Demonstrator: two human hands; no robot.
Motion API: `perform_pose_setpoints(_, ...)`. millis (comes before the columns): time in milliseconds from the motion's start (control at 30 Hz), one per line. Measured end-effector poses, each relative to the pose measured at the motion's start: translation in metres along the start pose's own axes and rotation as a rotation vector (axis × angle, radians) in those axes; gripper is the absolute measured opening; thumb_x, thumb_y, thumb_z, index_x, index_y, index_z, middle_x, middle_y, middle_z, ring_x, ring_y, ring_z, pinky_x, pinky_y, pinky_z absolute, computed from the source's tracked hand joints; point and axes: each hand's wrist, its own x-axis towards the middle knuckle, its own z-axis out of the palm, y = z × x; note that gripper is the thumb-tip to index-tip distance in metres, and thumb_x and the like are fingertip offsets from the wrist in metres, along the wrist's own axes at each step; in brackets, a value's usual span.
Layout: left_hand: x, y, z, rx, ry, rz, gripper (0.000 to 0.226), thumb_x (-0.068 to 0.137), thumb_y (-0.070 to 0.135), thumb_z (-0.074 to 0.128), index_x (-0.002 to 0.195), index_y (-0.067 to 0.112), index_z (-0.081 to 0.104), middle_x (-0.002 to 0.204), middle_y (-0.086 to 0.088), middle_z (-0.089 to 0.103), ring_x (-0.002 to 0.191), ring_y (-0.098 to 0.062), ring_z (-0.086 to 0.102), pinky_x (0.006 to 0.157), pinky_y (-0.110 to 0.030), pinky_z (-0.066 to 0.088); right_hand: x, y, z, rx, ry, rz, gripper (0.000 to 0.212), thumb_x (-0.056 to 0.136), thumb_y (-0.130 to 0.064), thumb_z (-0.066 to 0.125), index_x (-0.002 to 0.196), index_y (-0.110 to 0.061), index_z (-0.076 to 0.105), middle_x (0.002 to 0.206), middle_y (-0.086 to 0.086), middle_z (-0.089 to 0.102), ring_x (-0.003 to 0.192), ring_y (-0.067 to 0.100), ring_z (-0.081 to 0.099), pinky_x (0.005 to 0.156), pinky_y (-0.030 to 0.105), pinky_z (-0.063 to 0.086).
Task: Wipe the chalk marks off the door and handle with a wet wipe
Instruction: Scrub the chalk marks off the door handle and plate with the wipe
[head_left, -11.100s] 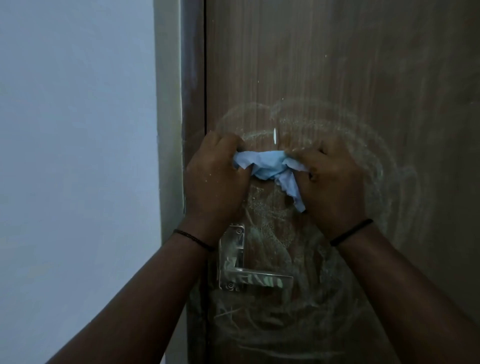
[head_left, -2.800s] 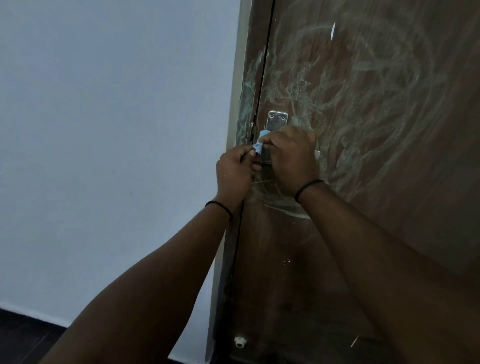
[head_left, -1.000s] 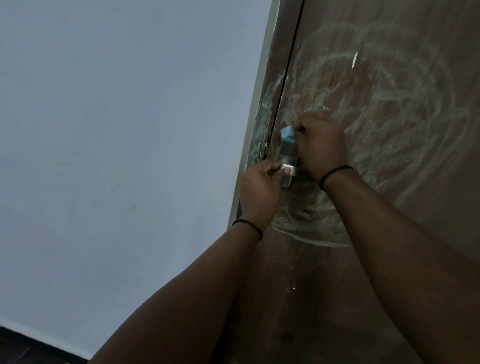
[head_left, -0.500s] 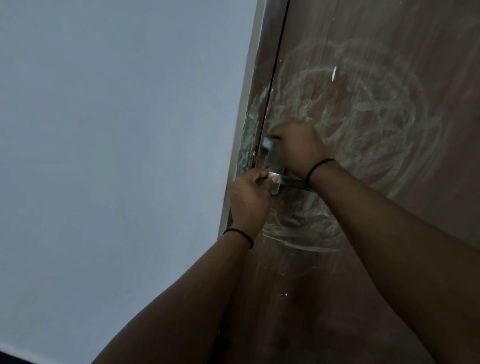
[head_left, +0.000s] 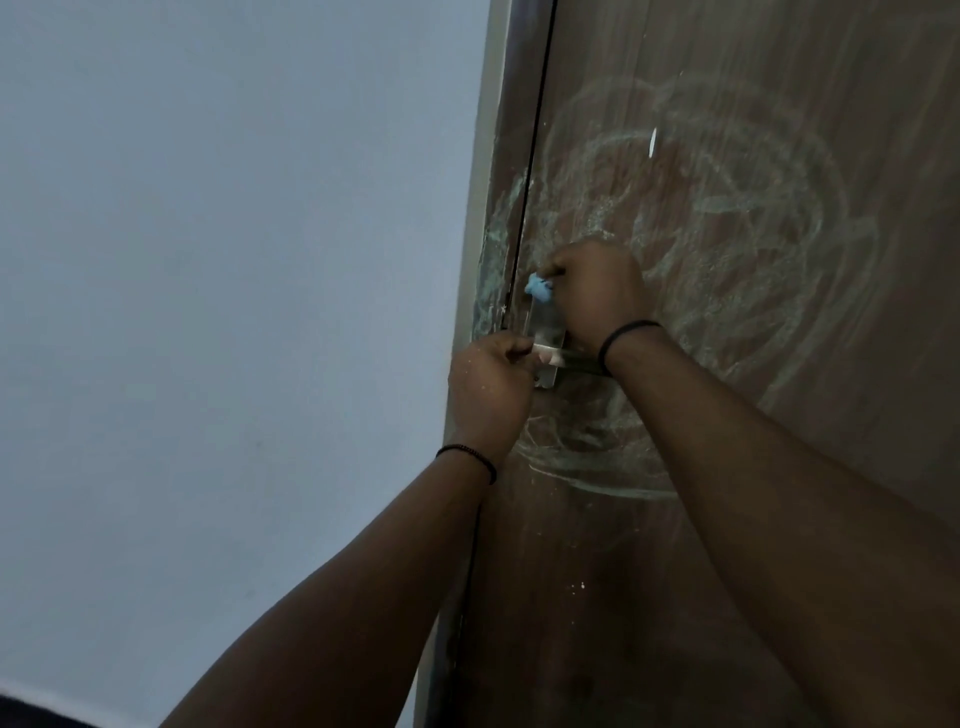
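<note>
You're on the handle step: your right hand (head_left: 595, 291) grips the balled blue wipe (head_left: 539, 287) against the top of the plate (head_left: 545, 330), while your left hand (head_left: 491, 384) pinches the handle (head_left: 545, 355) near its pivot, steadying it. Chalk (head_left: 727, 218) swirls cover the door (head_left: 779, 467) to the right. Next, I'd say, rub down the plate, then along the lever.

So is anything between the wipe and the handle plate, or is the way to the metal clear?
Nothing visible blocks it. The right hand grips the blue wipe right at the top of the handle plate. The left hand holds the lever's near end, lower down, so the stretch under its fingers is covered.
</note>
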Motion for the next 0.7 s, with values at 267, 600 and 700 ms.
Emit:
perform_pose_setpoints(267, -0.001, -0.003, 0.001, 0.010, 0.010, 0.049, 0.007, 0.081, 0.024, 0.078, 0.082, 0.029, 0.074, 0.067, 0.030, 0.055, 0.073, 0.021, 0.056, 0.060, 0.003, 0.037, 0.007, -0.007, -0.005, -0.130, -0.064, 0.023, 0.019, 0.087, -0.026, 0.069, 0.089, -0.008, 0.075, 0.088, 0.012, 0.072, 0.079, 0.025, 0.067, 0.068, 0.030, 0.054)
perform_pose_setpoints(600, 0.000, -0.003, 0.000, 0.074, -0.008, 0.040, 0.012, 0.083, 0.027, 0.076, 0.092, 0.020, 0.077, 0.077, 0.020, 0.060, 0.067, 0.019, 0.053, 0.058, 0.004, 0.035, 0.003, -0.014, 0.002, -0.250, -0.062, -0.101, 0.016, 0.085, -0.004, 0.060, 0.088, -0.008, 0.074, 0.087, 0.013, 0.067, 0.078, 0.029, 0.064, 0.061, 0.029, 0.042)
perform_pose_setpoints(700, 0.004, -0.003, -0.001, 0.079, -0.027, 0.018, 0.007, 0.082, 0.027, 0.077, 0.089, 0.025, 0.076, 0.073, 0.023, 0.060, 0.068, 0.015, 0.056, 0.055, 0.001, 0.036, 0.003, -0.002, -0.005, -0.132, -0.110, -0.112, 0.012, 0.088, -0.016, 0.066, 0.092, -0.013, 0.076, 0.091, 0.008, 0.071, 0.083, 0.024, 0.067, 0.070, 0.029, 0.052)
